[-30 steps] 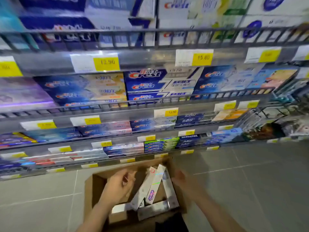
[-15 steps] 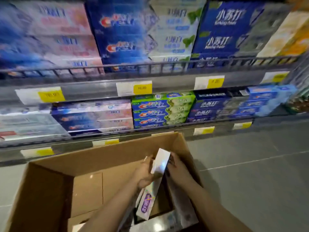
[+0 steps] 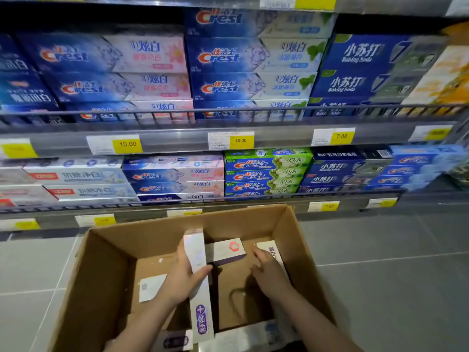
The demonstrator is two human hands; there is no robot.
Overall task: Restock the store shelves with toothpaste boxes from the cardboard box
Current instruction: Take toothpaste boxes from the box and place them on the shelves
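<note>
I see my left hand (image 3: 181, 278) gripping one white box (image 3: 198, 280) upright inside the carton (image 3: 106, 270). Just right of it a second box (image 3: 224, 251) lies on the floor of the carton. My right hand (image 3: 269, 273) reaches for a box (image 3: 272, 251) leaning on the right wall; I cannot tell if it grips yet. More lie along the near edge, so the shelves (image 3: 228, 137) are not yet restocked.

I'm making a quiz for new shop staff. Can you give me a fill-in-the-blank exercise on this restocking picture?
1. The left hand holds a long white ____ box.
2. Both hands are inside an open ____ box.
3. The right hand holds ____.
4. The yellow price tag under the dark blue baking soda boxes reads ____.

Missing words: toothpaste; cardboard; nothing; 7.00
</note>
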